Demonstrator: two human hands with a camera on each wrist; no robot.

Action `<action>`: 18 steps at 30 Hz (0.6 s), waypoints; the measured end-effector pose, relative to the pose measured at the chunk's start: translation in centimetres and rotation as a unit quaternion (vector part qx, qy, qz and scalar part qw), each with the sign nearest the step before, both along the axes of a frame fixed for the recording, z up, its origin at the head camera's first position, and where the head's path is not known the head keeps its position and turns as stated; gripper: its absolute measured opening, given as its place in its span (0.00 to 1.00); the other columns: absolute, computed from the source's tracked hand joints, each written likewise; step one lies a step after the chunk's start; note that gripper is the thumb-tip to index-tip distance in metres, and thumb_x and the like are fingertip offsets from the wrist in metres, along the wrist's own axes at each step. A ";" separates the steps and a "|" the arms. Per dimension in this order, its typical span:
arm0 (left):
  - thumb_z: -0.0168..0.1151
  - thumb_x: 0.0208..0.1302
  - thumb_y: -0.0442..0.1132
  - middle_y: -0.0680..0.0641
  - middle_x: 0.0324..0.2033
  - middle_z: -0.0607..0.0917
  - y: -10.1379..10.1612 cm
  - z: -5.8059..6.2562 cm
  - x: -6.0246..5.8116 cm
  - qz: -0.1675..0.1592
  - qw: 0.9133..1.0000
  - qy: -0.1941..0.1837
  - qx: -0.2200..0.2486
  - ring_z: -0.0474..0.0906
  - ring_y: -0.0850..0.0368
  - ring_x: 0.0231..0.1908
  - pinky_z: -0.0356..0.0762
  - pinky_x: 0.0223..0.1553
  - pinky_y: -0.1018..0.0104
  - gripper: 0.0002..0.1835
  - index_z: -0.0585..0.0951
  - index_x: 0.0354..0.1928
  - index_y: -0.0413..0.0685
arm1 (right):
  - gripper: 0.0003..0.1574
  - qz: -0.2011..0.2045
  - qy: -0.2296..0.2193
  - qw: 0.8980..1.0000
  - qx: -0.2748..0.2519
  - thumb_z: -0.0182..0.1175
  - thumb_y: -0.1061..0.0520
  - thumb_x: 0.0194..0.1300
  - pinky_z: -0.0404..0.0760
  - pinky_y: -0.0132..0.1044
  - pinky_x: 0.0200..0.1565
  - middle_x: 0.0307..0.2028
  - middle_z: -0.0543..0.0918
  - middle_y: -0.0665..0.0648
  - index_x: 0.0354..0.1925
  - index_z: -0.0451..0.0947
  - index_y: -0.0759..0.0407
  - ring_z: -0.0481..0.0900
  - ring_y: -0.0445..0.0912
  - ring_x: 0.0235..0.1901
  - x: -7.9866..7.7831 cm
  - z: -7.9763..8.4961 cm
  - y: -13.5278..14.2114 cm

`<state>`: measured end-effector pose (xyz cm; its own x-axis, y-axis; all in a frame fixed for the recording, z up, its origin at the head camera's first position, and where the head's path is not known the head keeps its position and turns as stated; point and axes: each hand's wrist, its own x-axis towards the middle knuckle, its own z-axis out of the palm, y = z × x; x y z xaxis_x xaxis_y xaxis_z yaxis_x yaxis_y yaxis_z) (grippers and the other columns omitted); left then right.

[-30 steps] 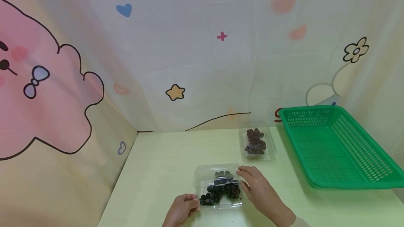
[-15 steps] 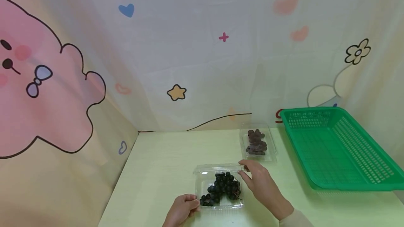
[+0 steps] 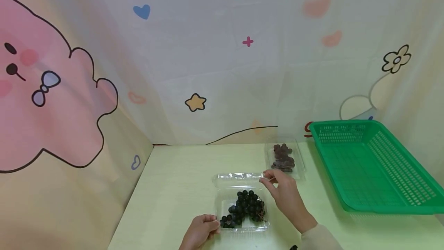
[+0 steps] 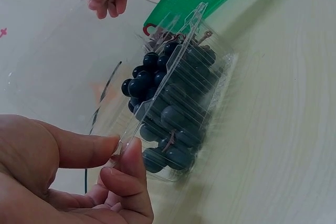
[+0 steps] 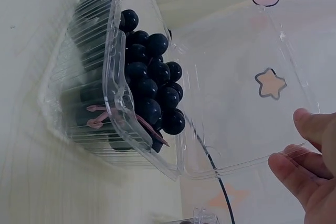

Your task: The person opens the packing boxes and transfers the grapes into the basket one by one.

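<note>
A clear plastic clamshell box point(image 3: 224, 200) sits on the table with its hinged lid point(image 3: 239, 175) raised at the far side. Inside lies a bunch of dark grapes point(image 3: 247, 205), its brown stem point(image 5: 100, 116) showing in the right wrist view. My left hand point(image 3: 201, 228) pinches the box's rim at the near left corner between thumb and fingers, seen closely in the left wrist view. At the lid's right edge, my right hand point(image 3: 286, 196) holds the thin plastic between thumb and fingertips. Both wrist views show the lid standing up from the box.
Behind my right hand stands a second clear box point(image 3: 299, 171) with reddish-brown grapes point(image 3: 282, 157). A green plastic basket point(image 3: 374, 176) occupies the table's right side. A printed curtain point(image 3: 222, 68) hangs along the back of the pale table point(image 3: 166, 188).
The lid has swung up and back from over the grapes, with my right hand moving away from me along with it. My left hand has stayed at the near left corner.
</note>
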<state>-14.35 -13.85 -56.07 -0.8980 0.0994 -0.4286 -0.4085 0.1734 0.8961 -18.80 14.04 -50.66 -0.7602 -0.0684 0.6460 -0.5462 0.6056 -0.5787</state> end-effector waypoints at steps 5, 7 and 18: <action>0.60 0.72 0.30 0.48 0.31 0.85 0.1 0.0 0.0 0.004 1.000 -0.002 0.000 0.76 0.60 0.29 0.73 0.31 0.70 0.07 0.78 0.45 0.31 | 0.12 -0.010 -0.018 1.000 -0.005 0.72 0.70 0.61 0.86 0.40 0.34 0.35 0.87 0.53 0.41 0.82 0.61 0.86 0.46 0.32 -0.6 -0.1 0.0; 0.60 0.72 0.30 0.48 0.31 0.85 0.1 0.1 0.1 0.005 1.000 -0.003 -0.001 0.76 0.60 0.29 0.73 0.31 0.70 0.07 0.78 0.45 0.31 | 0.13 -0.016 -0.024 1.000 -0.004 0.70 0.72 0.61 0.86 0.40 0.34 0.35 0.87 0.54 0.42 0.82 0.62 0.86 0.47 0.32 -0.7 -0.2 0.0; 0.61 0.72 0.30 0.47 0.32 0.85 0.2 0.5 0.0 0.009 1.000 -0.021 -0.013 0.78 0.59 0.30 0.73 0.32 0.70 0.07 0.79 0.46 0.31 | 0.11 -0.031 -0.056 0.998 -0.026 0.67 0.72 0.65 0.86 0.43 0.36 0.36 0.87 0.59 0.45 0.79 0.66 0.86 0.49 0.34 -1.8 -0.7 -0.2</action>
<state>-14.39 -13.68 -55.59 -0.8810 0.0721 -0.4677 -0.4485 0.1881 0.8738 -20.61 13.84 -51.36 -0.8298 0.0117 0.5579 -0.4389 0.6038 -0.6654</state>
